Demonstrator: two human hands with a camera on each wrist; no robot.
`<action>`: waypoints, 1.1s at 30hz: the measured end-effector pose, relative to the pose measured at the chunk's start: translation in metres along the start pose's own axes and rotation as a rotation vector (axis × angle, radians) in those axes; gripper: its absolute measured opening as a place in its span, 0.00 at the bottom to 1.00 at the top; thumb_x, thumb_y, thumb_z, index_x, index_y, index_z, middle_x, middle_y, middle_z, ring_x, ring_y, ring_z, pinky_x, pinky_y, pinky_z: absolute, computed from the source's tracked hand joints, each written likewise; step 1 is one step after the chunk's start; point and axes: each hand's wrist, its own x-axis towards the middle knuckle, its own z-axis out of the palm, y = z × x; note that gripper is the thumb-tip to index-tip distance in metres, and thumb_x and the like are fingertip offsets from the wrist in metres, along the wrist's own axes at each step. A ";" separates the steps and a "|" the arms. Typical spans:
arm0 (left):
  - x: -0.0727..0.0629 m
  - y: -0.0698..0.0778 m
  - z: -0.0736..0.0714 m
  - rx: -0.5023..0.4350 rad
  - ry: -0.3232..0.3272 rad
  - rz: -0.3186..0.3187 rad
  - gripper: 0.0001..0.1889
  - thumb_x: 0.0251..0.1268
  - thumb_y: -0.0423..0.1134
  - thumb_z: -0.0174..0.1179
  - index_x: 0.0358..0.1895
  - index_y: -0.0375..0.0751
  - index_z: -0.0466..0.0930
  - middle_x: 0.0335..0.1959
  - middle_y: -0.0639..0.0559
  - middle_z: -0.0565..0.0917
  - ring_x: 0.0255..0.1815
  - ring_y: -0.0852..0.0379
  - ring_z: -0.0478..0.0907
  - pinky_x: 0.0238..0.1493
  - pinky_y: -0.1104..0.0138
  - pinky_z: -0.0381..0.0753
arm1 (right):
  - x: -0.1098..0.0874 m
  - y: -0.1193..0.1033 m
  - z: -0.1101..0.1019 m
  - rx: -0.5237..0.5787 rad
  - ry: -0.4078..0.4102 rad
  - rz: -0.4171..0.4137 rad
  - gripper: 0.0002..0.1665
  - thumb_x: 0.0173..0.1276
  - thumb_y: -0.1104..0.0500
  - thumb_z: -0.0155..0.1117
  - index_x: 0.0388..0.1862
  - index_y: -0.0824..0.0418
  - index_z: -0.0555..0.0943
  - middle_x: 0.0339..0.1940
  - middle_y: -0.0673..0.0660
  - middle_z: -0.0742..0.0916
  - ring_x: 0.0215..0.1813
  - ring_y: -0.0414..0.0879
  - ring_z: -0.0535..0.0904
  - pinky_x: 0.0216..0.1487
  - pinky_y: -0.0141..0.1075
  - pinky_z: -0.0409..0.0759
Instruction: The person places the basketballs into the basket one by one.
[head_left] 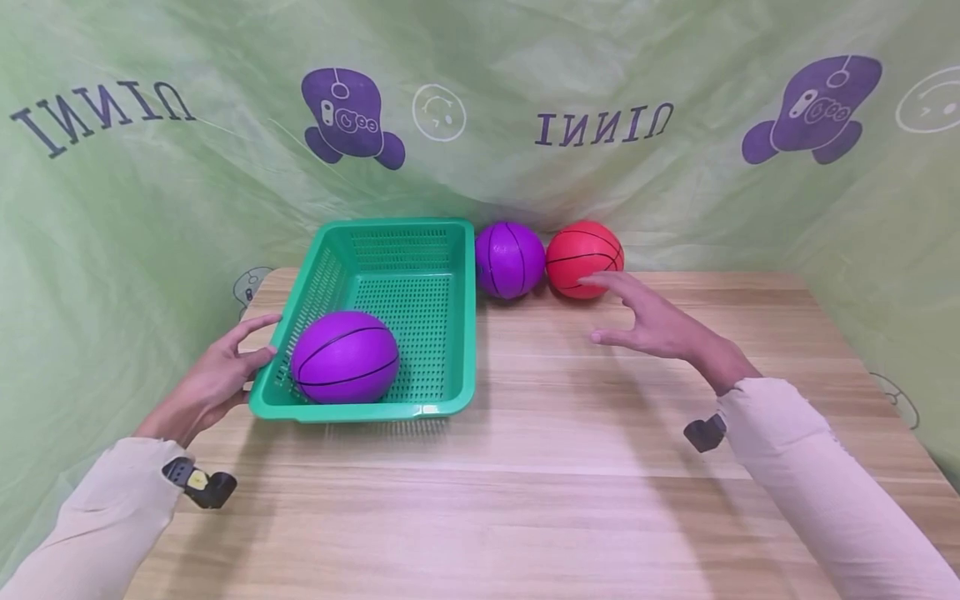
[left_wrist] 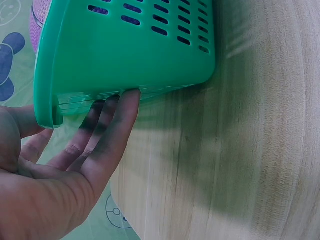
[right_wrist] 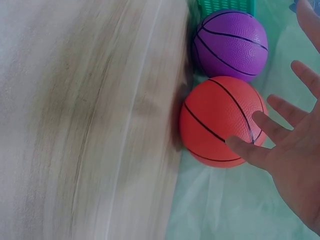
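Note:
A green plastic basket (head_left: 463, 333) stands on the left part of the table, with a purple toy basketball (head_left: 345, 358) lying in its near left corner. My left hand (head_left: 217, 379) holds the basket's left side; the thumb is at the rim and the fingers (left_wrist: 117, 125) lie against the outer wall. A second purple basketball (head_left: 512, 260) sits just right of the basket. Beside it is a red basketball (head_left: 583, 250). My right hand (head_left: 652, 321) hovers in front of the red ball with spread fingers, holding nothing. In the right wrist view the fingers overlap the red ball; contact cannot be told.
The wooden table (head_left: 555, 500) stretches toward me. A green cloth (head_left: 487, 75) with purple printed figures hangs behind and at both sides. The two balls outside the basket are at the table's back edge, close to the cloth.

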 end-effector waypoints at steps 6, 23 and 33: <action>0.000 -0.001 0.000 0.016 -0.001 0.000 0.31 0.82 0.39 0.47 0.81 0.55 0.47 0.41 0.57 0.83 0.40 0.59 0.84 0.38 0.57 0.87 | -0.004 0.005 -0.002 0.022 0.003 0.036 0.45 0.63 0.54 0.75 0.76 0.56 0.65 0.73 0.59 0.68 0.73 0.59 0.61 0.65 0.66 0.63; 0.001 -0.001 -0.001 -0.024 -0.006 0.000 0.30 0.81 0.37 0.46 0.80 0.55 0.49 0.40 0.55 0.83 0.38 0.58 0.84 0.37 0.57 0.87 | -0.011 0.021 -0.014 0.233 -0.048 0.096 0.40 0.67 0.63 0.69 0.75 0.62 0.64 0.73 0.61 0.67 0.72 0.63 0.63 0.66 0.66 0.64; 0.002 -0.002 0.000 0.013 -0.002 0.002 0.31 0.82 0.38 0.46 0.81 0.55 0.47 0.42 0.59 0.83 0.41 0.58 0.84 0.39 0.56 0.87 | -0.015 0.034 -0.019 0.255 -0.058 0.164 0.41 0.69 0.61 0.67 0.77 0.61 0.62 0.74 0.62 0.67 0.72 0.65 0.62 0.66 0.65 0.65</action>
